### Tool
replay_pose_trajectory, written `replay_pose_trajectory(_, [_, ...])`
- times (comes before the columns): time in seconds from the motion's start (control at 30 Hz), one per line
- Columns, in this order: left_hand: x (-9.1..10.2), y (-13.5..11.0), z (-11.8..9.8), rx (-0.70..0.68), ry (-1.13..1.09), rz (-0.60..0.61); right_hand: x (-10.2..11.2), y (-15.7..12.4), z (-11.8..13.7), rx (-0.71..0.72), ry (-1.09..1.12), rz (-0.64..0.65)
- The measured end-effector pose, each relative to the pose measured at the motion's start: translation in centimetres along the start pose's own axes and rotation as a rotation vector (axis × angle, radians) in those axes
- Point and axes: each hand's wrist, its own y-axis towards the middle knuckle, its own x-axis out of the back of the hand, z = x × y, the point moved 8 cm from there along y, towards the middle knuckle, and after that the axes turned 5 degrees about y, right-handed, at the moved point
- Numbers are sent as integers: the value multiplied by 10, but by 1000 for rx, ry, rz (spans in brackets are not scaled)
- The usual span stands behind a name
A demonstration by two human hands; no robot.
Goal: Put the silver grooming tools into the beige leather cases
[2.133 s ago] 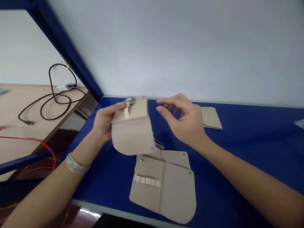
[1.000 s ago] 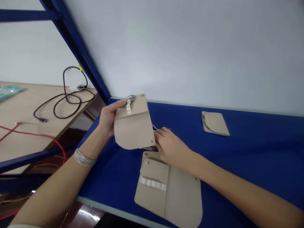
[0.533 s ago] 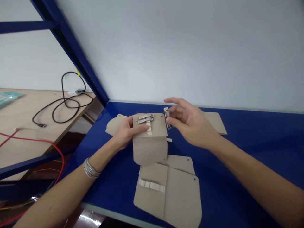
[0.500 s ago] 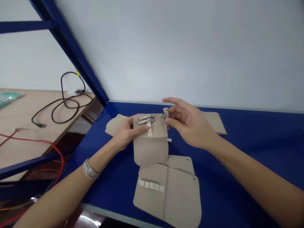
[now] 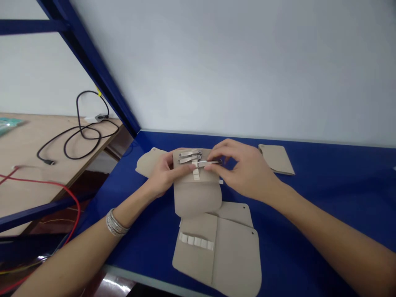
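Observation:
A beige pouch (image 5: 196, 194) lies unfolded on the blue table (image 5: 324, 194), with two metal tools (image 5: 189, 156) tucked under its elastic loops. My left hand (image 5: 162, 173) grips the pouch's left side, thumb pressed on its face. My right hand (image 5: 244, 169) pinches a third slim metal tool (image 5: 208, 163) and holds it flat against the loops, just below the other two.
A second open beige pouch (image 5: 221, 251) with empty loops lies near the table's front edge. A closed beige pouch (image 5: 276, 159) rests at the back right. A wooden bench (image 5: 21, 173) at left carries black and red cables. A blue frame post (image 5: 99, 74) slants at the back left.
My left hand has laid the pouch down from upright, face up. My right hand picked a metal tool off the table, raised it, and has now brought it down onto the loops.

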Motion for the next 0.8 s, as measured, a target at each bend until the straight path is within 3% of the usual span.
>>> replay_pose_trajectory(0.17, [-3,2,2,-40,-2,30,-6,-4,11,144,-103,-21])
replay_pose_trajectory(0.37, [-5,1,7,56,-101,42,-6,-8,13,150,-90,-75])
replay_pose_trajectory(0.6, [-6,3,16,160,-202,50,-21,-14,24,337,-309,82])
replay_pose_trajectory(0.7, [-7,2,17,167,-198,56,-24,-15,24,303,-328,78])
replay_pose_trajectory(0.8, [-7,2,17,166,-192,56,-25,-15,19,181,-304,55])
